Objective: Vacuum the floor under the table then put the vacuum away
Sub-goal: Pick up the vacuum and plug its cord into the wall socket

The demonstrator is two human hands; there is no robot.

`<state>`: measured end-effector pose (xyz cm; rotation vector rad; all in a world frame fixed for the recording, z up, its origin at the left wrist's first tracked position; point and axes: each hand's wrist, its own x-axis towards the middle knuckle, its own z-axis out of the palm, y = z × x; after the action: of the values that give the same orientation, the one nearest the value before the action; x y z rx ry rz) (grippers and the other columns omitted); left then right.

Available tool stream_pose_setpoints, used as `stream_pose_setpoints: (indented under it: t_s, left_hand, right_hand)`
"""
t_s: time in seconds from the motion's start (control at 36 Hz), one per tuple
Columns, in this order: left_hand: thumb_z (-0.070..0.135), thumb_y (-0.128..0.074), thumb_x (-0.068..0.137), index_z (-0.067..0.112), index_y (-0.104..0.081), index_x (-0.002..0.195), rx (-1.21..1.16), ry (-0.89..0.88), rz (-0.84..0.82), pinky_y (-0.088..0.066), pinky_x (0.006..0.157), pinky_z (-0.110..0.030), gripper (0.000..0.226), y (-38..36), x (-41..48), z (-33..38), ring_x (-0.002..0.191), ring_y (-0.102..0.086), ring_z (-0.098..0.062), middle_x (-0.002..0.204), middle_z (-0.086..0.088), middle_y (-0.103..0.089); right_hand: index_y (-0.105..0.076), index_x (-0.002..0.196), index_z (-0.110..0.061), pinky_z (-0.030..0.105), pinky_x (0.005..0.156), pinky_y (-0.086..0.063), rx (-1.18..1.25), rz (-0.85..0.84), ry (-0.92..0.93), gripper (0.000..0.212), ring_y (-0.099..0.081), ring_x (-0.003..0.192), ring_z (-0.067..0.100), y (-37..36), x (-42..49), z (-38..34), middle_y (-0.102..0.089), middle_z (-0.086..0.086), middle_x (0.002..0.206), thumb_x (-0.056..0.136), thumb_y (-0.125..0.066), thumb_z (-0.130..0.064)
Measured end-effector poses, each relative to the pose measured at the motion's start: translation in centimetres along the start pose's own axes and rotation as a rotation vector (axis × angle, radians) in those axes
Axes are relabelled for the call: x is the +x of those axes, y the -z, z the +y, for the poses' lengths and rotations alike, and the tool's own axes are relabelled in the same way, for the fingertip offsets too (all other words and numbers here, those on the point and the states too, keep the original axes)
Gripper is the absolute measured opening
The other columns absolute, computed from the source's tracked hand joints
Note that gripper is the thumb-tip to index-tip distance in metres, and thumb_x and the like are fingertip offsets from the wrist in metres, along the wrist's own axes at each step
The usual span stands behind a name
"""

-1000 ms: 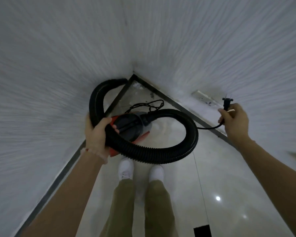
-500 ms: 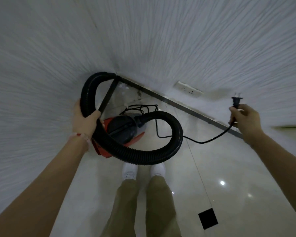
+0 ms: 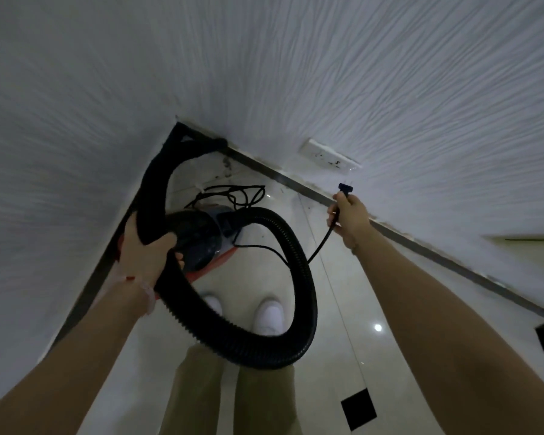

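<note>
A small red and black vacuum (image 3: 201, 243) hangs in the room's corner above the floor, with a thick black ribbed hose (image 3: 299, 277) looped wide around it. My left hand (image 3: 148, 249) is shut on the hose together with the vacuum's top. My right hand (image 3: 349, 221) is shut on the black power cord just below its plug (image 3: 345, 188), prongs pointing up toward a white wall socket (image 3: 328, 156). The plug is a short way below the socket, apart from it. Slack cord (image 3: 239, 193) lies bunched behind the vacuum.
Two white textured walls meet in the corner (image 3: 178, 120), edged by a dark skirting strip (image 3: 296, 180). The floor is glossy pale tile (image 3: 336, 309) with small black inlays (image 3: 358, 409). My white shoes (image 3: 269, 315) stand just below the hose loop.
My right hand has brought the plug left, closer to the wall socket. My left hand holds the vacuum and hose higher and nearer to me, and the hose loop hangs lower over my shoes.
</note>
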<state>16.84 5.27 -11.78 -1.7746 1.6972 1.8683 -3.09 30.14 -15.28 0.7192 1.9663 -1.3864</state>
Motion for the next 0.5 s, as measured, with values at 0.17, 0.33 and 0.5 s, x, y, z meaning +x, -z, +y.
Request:
stream_pose_setpoints:
  t_s: [0.17,0.33,0.5]
  left_hand:
    - [0.006,-0.06,0.089,0.037,-0.03,0.147,0.161,-0.016,-0.131,-0.052,0.082,-0.043,0.073,0.5,-2.1,-5.2,0.091,-0.061,-0.031,0.123,-0.023,-0.059]
    - [0.004,-0.059,0.09,0.029,-0.024,0.151,0.188,0.101,-0.198,-0.038,0.107,-0.055,0.075,-1.6,-4.1,-8.2,0.124,-0.05,-0.04,0.142,-0.016,-0.048]
    - [-0.001,-0.06,0.088,0.012,-0.023,0.151,0.132,0.145,-0.191,-0.031,0.103,-0.025,0.074,-3.8,-6.1,-7.7,0.136,-0.038,-0.026,0.149,-0.009,-0.038]
  right_hand:
    - [-0.053,0.095,-0.009,0.025,0.051,-0.038,0.056,-0.054,-0.065,0.02,-0.04,0.053,0.015,-1.1,2.5,0.3,-0.047,0.005,0.065,0.102,-0.037,-0.02]
    - [-0.051,0.083,-0.014,0.025,0.05,-0.036,0.137,-0.065,-0.129,0.028,-0.038,0.053,0.014,-2.1,4.1,0.0,-0.044,0.003,0.064,0.102,-0.034,-0.023]
    - [-0.053,0.086,-0.015,0.025,0.05,-0.036,0.136,-0.044,-0.152,0.027,-0.038,0.052,0.013,-2.7,5.2,-0.7,-0.044,0.003,0.064,0.102,-0.034,-0.024]
